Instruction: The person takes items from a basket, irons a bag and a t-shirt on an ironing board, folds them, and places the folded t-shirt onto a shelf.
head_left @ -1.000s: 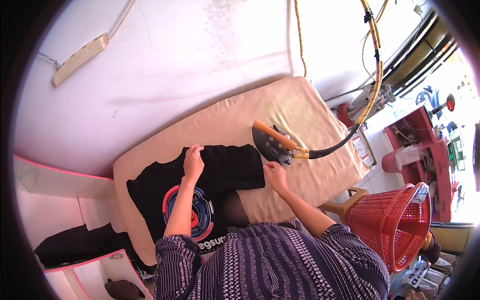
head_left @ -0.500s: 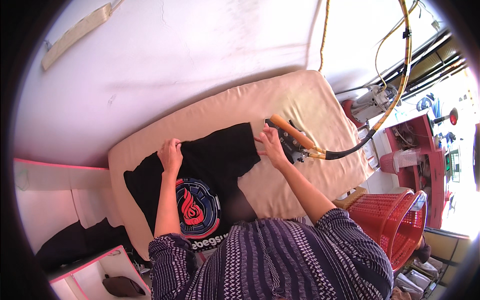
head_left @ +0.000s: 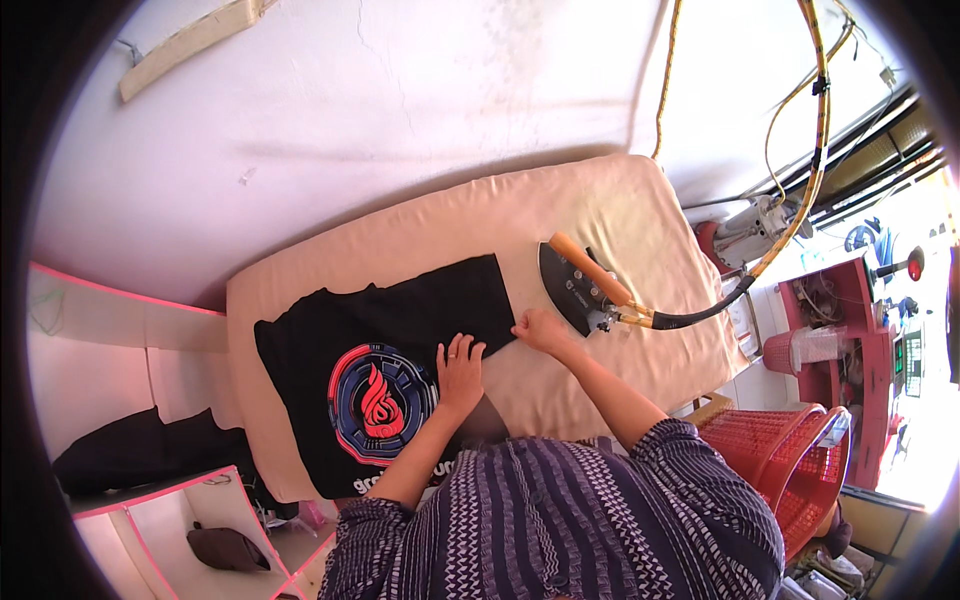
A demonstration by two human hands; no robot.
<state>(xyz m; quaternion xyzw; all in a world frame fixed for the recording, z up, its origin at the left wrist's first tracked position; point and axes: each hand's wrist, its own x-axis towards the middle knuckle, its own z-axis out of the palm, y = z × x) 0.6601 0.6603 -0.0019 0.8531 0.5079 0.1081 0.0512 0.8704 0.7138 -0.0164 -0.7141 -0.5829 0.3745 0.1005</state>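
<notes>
Left hand (head_left: 460, 375) lies palm down on a black T-shirt (head_left: 400, 330), fingers slightly spread. Right hand (head_left: 540, 330) is closed, fingertips pinching the sleeve's hem corner. T-shirt lies flat on the beige padded ironing table (head_left: 450, 220), toward its left edge, round red-and-blue print up. Steam iron (head_left: 575, 290), orange handle, sits nearer the table's right edge, hose (head_left: 700, 316) attached. Red plastic basket (head_left: 745, 440) stands off the near right corner.
</notes>
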